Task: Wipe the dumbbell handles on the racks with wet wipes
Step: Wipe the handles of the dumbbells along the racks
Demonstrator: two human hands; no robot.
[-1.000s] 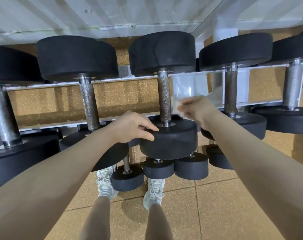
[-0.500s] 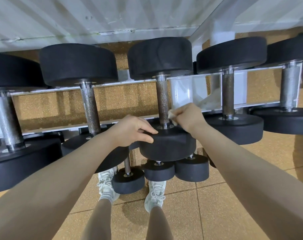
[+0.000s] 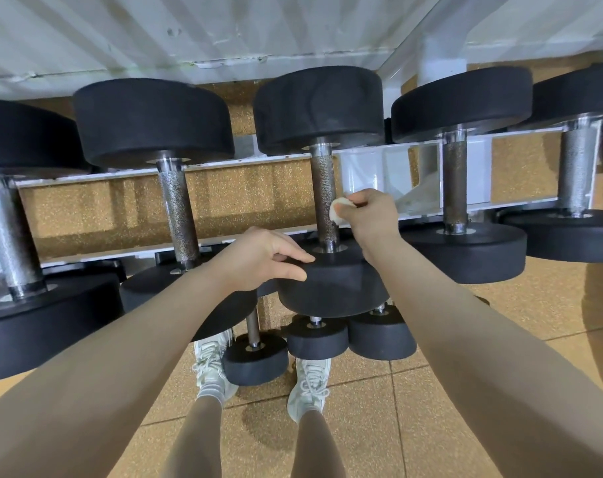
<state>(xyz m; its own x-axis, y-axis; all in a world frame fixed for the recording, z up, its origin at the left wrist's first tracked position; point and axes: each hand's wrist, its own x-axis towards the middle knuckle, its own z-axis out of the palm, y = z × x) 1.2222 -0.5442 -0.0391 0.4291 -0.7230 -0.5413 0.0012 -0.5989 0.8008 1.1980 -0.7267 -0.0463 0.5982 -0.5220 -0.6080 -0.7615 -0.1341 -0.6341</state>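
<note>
A row of black dumbbells lies across the white rack (image 3: 224, 169), each with a knurled steel handle. The middle dumbbell's handle (image 3: 323, 188) is brownish and runs down to its near head (image 3: 334, 288). My left hand (image 3: 258, 258) rests on that near head, fingers laid over its rim. My right hand (image 3: 370, 215) pinches a small crumpled white wet wipe (image 3: 338, 209) and holds it against the right side of the middle handle, low down.
Neighbouring handles stand at left (image 3: 177, 212), far left (image 3: 8, 236) and right (image 3: 454, 182), (image 3: 573, 170). Smaller dumbbells (image 3: 315, 336) sit on a lower tier above my white shoes (image 3: 210, 360). Cork-coloured tiled floor lies below, a white panelled wall behind.
My right hand, with the wipe, came in from the right to the base of the middle handle, then slid a little up along it. My left hand stayed on the near head.
</note>
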